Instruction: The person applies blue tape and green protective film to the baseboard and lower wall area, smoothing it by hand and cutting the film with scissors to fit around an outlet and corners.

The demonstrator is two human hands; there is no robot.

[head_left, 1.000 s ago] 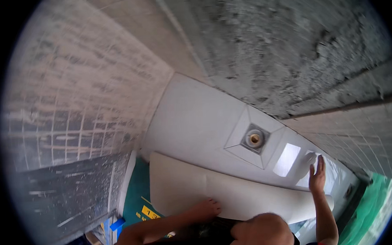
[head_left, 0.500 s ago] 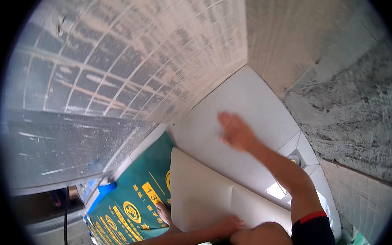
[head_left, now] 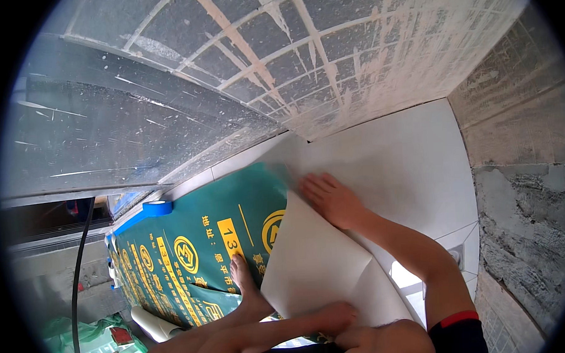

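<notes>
My right hand point(head_left: 329, 199) lies with its fingers spread, palm down, at the border of the white floor tile point(head_left: 407, 152) and a folded floor protection sheet. The sheet's green face point(head_left: 233, 191) carries yellow print. Its pale underside point(head_left: 324, 257) is turned back in a broad flap below my right hand. My left forearm crosses low in the view, and my left hand point(head_left: 336, 317) is over the flap near my knee. Its fingers are too indistinct to tell their shape. My bare foot point(head_left: 242, 273) stands on the green face.
A roll of blue tape point(head_left: 156, 208) sits at the sheet's left edge. Smeared tiled wall point(head_left: 277, 44) rises ahead, and rough concrete wall point(head_left: 517, 198) stands at right. A floor drain point(head_left: 456, 254) lies beyond my right forearm. A dark cable point(head_left: 79, 292) hangs at left.
My view has swung left, showing more of the green sheet. My right hand has come from above the bare tile to the sheet's folded edge. The left hand stays low by my knee.
</notes>
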